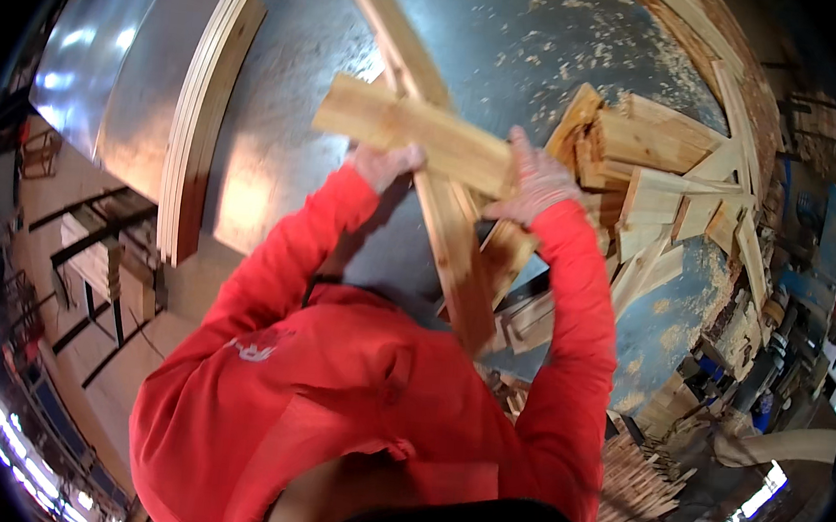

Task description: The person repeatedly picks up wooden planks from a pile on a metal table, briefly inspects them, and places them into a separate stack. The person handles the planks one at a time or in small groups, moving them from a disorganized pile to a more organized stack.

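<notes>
Plank (433, 137) crosswise, right end nearer

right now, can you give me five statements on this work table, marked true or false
1. A short pale wooden board crosses over a long pale wooden plank. True.
2. The person wears blue. False: the long-sleeved fabric top is red.
3. The right hand holds the board's right end. True.
4. Pale wood shavings lie scattered on the grey metal tabletop. True.
5. The tabletop's left side is bare. False: a stack of long, straw-coloured wooden strips lies left of the left hand.
</notes>
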Tool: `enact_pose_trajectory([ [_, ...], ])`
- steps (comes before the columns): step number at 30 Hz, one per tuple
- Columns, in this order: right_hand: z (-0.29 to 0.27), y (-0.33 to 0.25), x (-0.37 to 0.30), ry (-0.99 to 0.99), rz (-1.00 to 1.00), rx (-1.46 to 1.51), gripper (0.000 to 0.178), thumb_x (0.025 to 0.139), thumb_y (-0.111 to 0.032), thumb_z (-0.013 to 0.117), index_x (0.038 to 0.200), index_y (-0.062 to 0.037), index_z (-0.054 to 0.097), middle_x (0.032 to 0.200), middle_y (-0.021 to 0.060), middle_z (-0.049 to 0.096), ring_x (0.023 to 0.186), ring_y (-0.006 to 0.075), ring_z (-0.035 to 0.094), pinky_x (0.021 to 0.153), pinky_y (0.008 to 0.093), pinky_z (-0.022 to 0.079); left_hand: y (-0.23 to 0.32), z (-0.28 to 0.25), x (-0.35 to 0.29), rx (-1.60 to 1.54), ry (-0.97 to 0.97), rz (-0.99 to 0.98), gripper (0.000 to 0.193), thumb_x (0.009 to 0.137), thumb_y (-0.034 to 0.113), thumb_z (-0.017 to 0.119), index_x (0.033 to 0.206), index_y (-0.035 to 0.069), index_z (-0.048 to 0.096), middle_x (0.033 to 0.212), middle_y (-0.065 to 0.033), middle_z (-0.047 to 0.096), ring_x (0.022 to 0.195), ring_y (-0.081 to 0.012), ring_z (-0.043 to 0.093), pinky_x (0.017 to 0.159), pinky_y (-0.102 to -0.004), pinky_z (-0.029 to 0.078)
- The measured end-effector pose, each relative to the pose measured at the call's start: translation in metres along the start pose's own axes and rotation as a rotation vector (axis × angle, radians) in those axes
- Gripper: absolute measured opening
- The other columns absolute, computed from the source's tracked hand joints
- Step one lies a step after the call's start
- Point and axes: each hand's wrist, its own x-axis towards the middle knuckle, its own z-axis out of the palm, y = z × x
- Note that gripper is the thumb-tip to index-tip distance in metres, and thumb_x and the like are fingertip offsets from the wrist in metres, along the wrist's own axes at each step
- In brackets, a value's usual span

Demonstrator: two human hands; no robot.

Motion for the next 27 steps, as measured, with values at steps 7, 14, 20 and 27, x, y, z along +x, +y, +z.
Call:
enact_pose_trajectory([
  [7,0.001,0.001,0.006,0.329,0.019,0.305,0.117,0.061,-0.048,0.085,0.150,-0.0074,0.021,0.133,0.0218,0.050,0.120,0.0357,0.053,0.104,0.0393,0.040,-0.026,0.002,-0.047,0.060,0.081,-0.521,0.107,0.077,0.048,0.075,0.148,-0.004,0.014,0.129,-0.0166,0.053,0.111,-0.0291,0.056,0.093,-0.0395,0.047],
  [14,-0.032,-0.098,0.043,-0.423,-0.614,2.090,0.072,0.078,-0.040,0.074,0.131,0.0004,0.047,0.121,0.0151,0.057,0.115,0.0264,0.054,0.093,0.0413,0.049,0.038,-0.006,-0.084,-1.039,-0.322,-0.184,0.086,0.082,0.050,0.070,0.142,-0.001,0.035,0.131,-0.0101,0.052,0.114,-0.0198,0.054,0.097,-0.0372,0.044],
  [20,0.035,-0.113,0.052,0.576,0.181,0.117,0.089,0.078,-0.054,0.067,0.145,-0.0082,0.031,0.145,0.0215,0.038,0.132,0.0334,0.041,0.106,0.0438,0.037,0.005,-0.078,-0.086,-0.440,0.031,-0.335,0.047,0.081,0.017,0.073,0.121,-0.002,0.058,0.104,-0.0070,0.066,0.089,-0.0138,0.063,0.083,-0.0292,0.052],
  [27,0.036,-0.111,0.025,0.293,0.250,0.419,0.102,0.075,-0.061,0.066,0.152,-0.0137,0.017,0.149,0.0235,0.032,0.134,0.0390,0.037,0.108,0.0432,0.034,-0.026,-0.097,-0.109,-0.376,0.138,-0.272,0.044,0.083,0.012,0.069,0.122,-0.004,0.055,0.108,-0.0055,0.064,0.093,-0.0125,0.060,0.084,-0.0287,0.050],
])
